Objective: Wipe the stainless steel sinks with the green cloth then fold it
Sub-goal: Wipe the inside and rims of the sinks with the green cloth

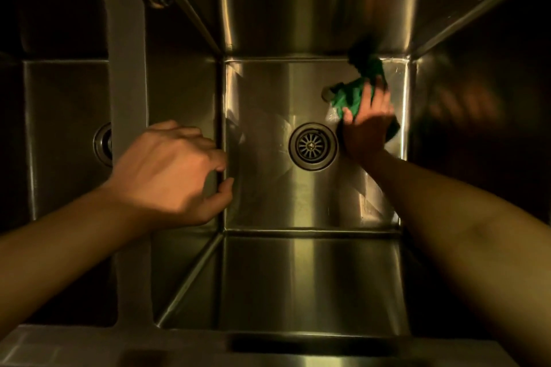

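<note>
Green cloth (351,95), bunched, stretches toward the sink's (268,202) far-right corner.

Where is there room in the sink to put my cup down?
The sink floor is bare left of the drain and along the near wall. The far right corner is crowded: the right hand presses the green cloth there. The left hand hangs over the divider.

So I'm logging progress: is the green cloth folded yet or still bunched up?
Bunched up: the green cloth lies crumpled under the right hand, pressed on the steel sink floor.
</note>
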